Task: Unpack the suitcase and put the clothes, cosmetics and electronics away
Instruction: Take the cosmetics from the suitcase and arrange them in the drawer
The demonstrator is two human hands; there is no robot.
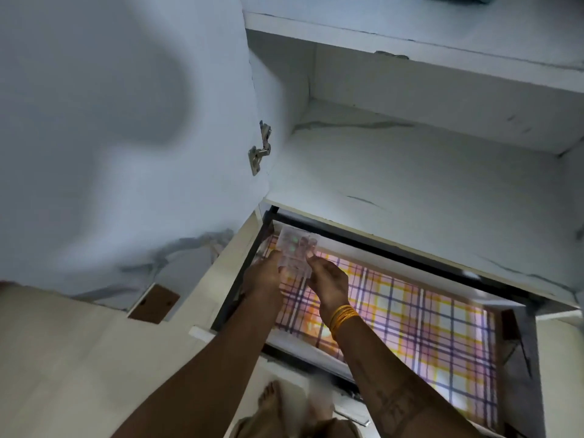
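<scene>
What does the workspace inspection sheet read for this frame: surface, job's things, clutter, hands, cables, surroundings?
Surface: pulled-out drawer lined with a checked sheet.
Job's things: clear plastic case with small items inside, held at the drawer's far left corner; contents too blurred to name.
Clutter: nothing seen.
Hands: left hand and right hand both grip the case; gold bangles on the right wrist.
Cables: nothing seen.
Surroundings: white wardrobe shelf above the drawer, open door with a metal hinge, bare feet below.
</scene>
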